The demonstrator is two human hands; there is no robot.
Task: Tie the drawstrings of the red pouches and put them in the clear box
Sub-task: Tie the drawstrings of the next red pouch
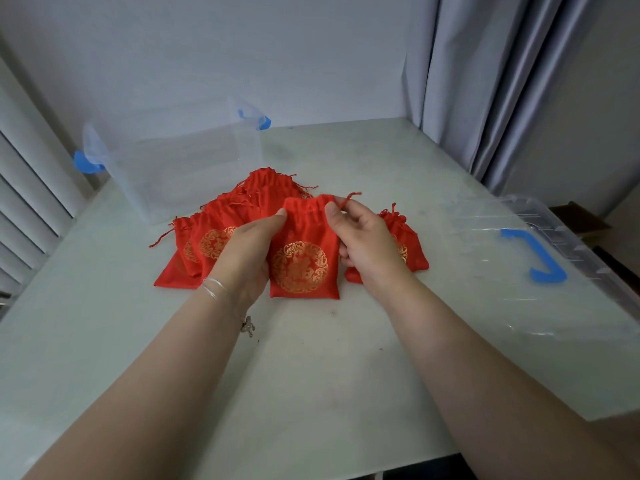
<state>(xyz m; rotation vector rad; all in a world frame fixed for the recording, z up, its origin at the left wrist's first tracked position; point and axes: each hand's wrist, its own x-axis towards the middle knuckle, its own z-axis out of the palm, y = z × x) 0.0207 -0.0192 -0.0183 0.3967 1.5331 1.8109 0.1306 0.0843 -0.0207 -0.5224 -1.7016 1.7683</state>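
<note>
Red pouch (304,251) is steadied by the left hand (247,244) so the right hand (363,237) can pinch its drawstring (348,199) for tying.

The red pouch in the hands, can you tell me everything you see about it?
The red pouch looks like shiny cloth, with a round gold flower pattern on its front. Its top is gathered where the drawstring runs through, not yet tied. It stands upright, facing the camera, its bottom edge at the table. The left hand holds its left side, and the right hand pinches the string at the top right. More pouches lie behind it.
</note>
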